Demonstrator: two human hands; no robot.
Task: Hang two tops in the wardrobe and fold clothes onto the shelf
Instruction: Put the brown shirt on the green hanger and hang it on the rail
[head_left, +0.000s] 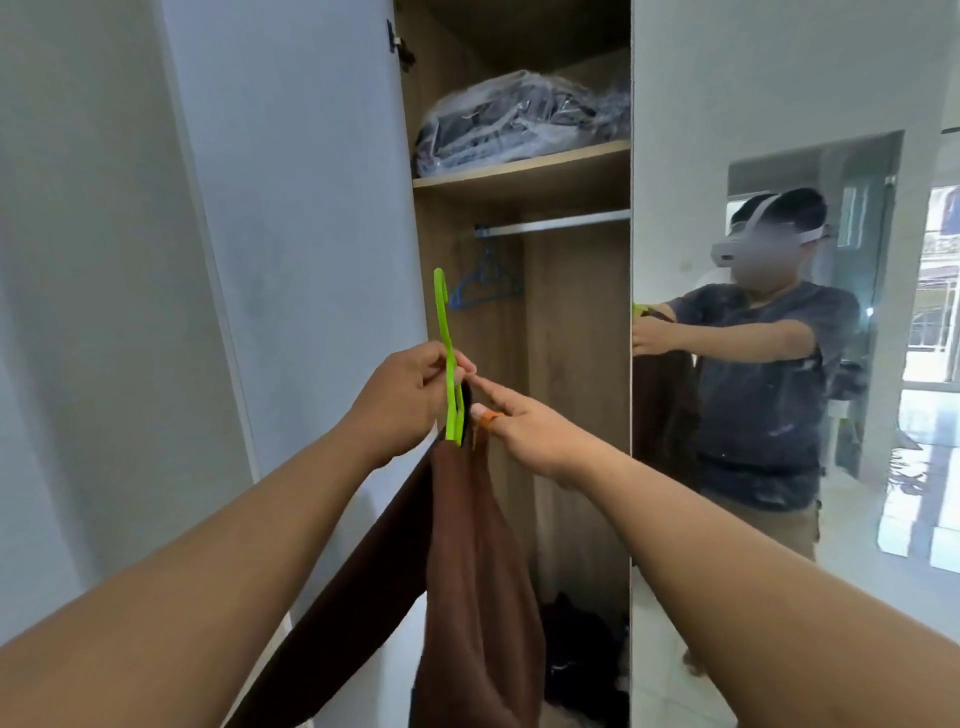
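Observation:
A brown top (467, 561) hangs from a bright green hanger (448, 353), seen edge-on in front of the open wardrobe. My left hand (410, 395) pinches the hanger's neck just below the hook. My right hand (519, 426) grips the top's collar beside the hanger, index finger stretched toward the left fingers. The metal rail (556, 224) runs across the wardrobe above and behind the hanger. One empty blue hanger (485, 288) hangs at the rail's left end.
The wooden shelf (524, 174) above the rail carries folded clothes in clear plastic (519, 122). Dark clothes (576, 654) lie heaped on the wardrobe floor. The open white door (311, 234) stands left; a mirrored door (779, 338) on the right reflects a person.

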